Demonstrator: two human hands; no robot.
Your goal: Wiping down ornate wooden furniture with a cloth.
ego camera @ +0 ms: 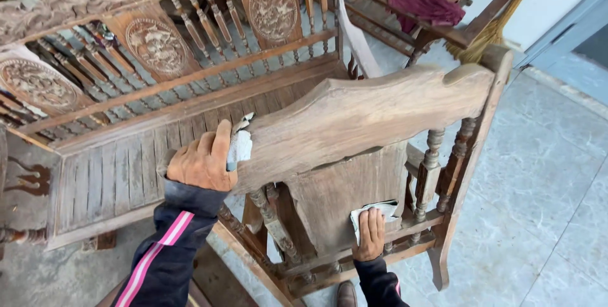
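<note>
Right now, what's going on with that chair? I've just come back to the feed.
A person is working on a bare wooden chair tipped toward them, bracing it with both hands. The left hand grips the end of the carved top rail, with a scrap of pale paper pinched under the thumb. The right hand presses a folded piece of pale paper flat against the lower part of the back panel, near the bottom rail. A carved wooden bench stands just behind, on the tiled floor.

Carved bench (158, 85) runs off the frame at nine and twelve o'clock; sandpaper (239, 145) mostly buried under the left hand (202, 162) — grit unreadable; shoe (346, 294) clipped at six o'clock.
</note>
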